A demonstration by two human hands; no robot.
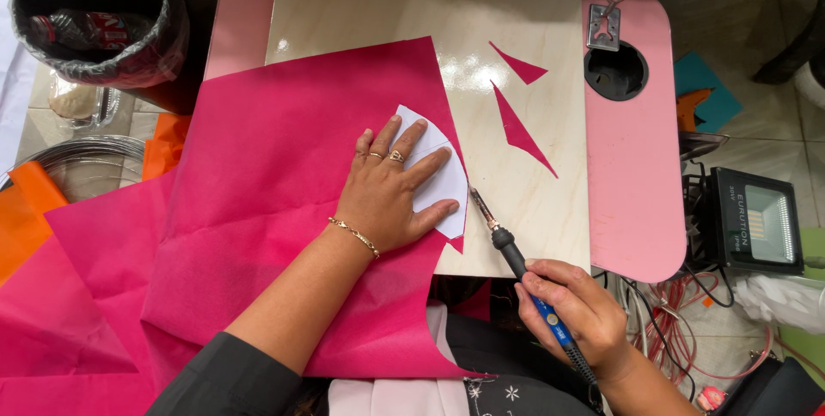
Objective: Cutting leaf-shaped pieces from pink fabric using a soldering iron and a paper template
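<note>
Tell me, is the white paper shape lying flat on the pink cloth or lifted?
Flat. The left hand presses the white paper shape down on the pink cloth, fingers spread over it.

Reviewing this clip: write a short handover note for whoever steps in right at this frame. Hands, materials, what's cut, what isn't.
Left hand: flat on the white paper template, pinning it to the pink fabric sheet.
Right hand: grips the soldering-iron cutter like a pen, tip at the template's right edge.
Done: two pink offcuts lie on the glossy board; the fabric's right edge is already trimmed.
Left: the outline under the left hand looks uncut.
</note>
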